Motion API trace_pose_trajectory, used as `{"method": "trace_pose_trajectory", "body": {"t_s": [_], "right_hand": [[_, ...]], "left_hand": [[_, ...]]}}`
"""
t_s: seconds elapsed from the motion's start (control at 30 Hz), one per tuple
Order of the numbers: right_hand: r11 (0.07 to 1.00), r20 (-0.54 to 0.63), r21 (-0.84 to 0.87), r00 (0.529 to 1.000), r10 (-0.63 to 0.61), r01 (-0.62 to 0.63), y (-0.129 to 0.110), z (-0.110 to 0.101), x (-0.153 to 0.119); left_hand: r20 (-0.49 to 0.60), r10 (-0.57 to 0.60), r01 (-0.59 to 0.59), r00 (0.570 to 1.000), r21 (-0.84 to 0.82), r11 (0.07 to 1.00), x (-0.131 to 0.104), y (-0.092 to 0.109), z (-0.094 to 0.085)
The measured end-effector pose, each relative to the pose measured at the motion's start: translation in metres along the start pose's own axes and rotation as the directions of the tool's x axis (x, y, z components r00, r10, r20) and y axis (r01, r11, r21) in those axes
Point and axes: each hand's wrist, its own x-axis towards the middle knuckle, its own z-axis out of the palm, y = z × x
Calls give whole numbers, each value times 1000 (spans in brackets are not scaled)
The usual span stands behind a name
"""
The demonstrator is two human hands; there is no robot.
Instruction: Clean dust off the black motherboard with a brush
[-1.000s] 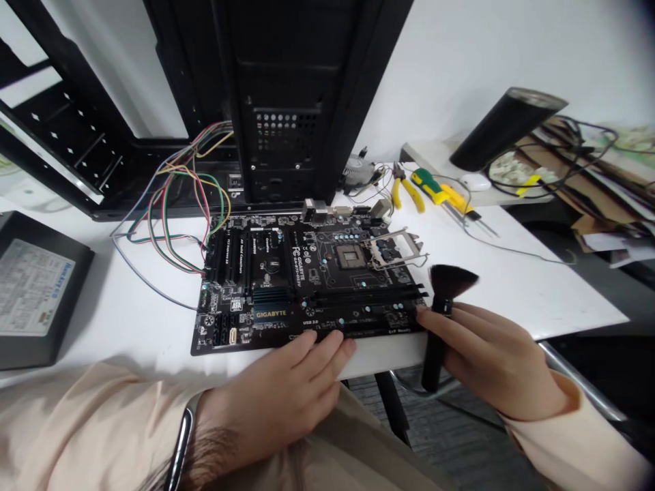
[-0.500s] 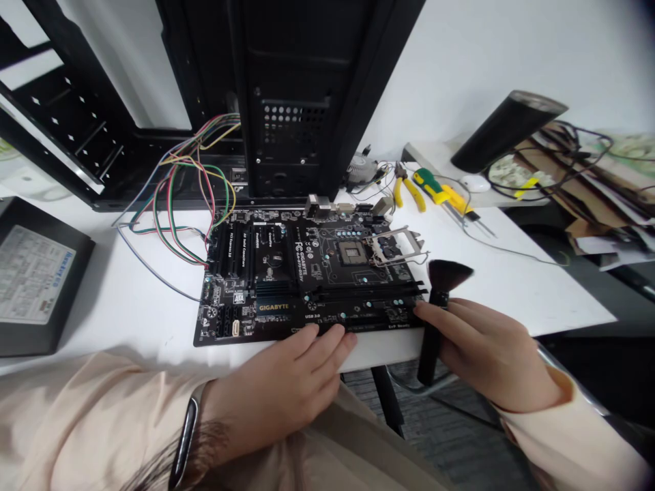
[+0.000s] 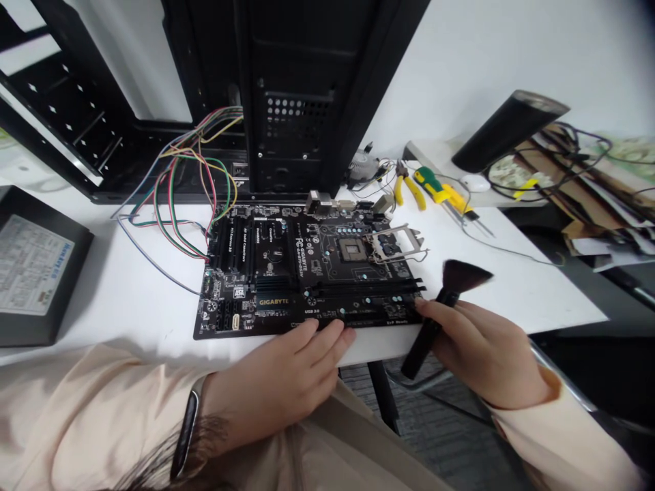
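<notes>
A black Gigabyte motherboard [image 3: 327, 290] lies flat on the white table, with its CPU socket bracket [image 3: 402, 244] raised. Several coloured wires [image 3: 171, 177] run from its left side into the computer case. My left hand [image 3: 284, 378] rests at the board's near edge, fingers stretched out and holding nothing. In my right hand [image 3: 486, 351] is a soft black brush [image 3: 422, 348], gripped by the handle and tilted with its bristles up and to the right. The right fingertips are by the board's near right corner.
An open black computer case [image 3: 289, 164] stands behind the board. To the left sits a power supply [image 3: 35, 273]. Yellow pliers [image 3: 409, 189], a green-and-yellow screwdriver [image 3: 432, 184] and a dark cylinder [image 3: 506, 129] are at the back right. The table's front edge runs just below the board.
The brush has tipped further to the right, its handle end swinging left. My left hand stays at the board's edge. The whole view has shifted slightly.
</notes>
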Motion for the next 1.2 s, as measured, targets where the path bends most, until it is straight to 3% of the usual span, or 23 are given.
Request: {"method": "trace_pose_trajectory", "body": {"t_s": [0.2,0.4,0.7,0.9,1.2], "right_hand": [[1000,-19,2,1000,13,-13,1,4,-4],[987,-63,35,985,162,-160,-2,6,-13],[957,-63,62,956,287,-283,-5,9,-20],[951,-116,19,944,308,-308,-10,5,-11],[975,-101,-30,971,215,-219,-6,8,-16]], "left_hand": [[-12,-2,2,1000,9,1000,-1,1,0],[-4,-1,1,1000,13,1000,0,1,-2],[-3,0,0,1000,26,1000,0,0,-3],[-10,0,0,1000,16,1000,0,0,-1],[6,0,0,1000,30,1000,-1,0,-1]]}}
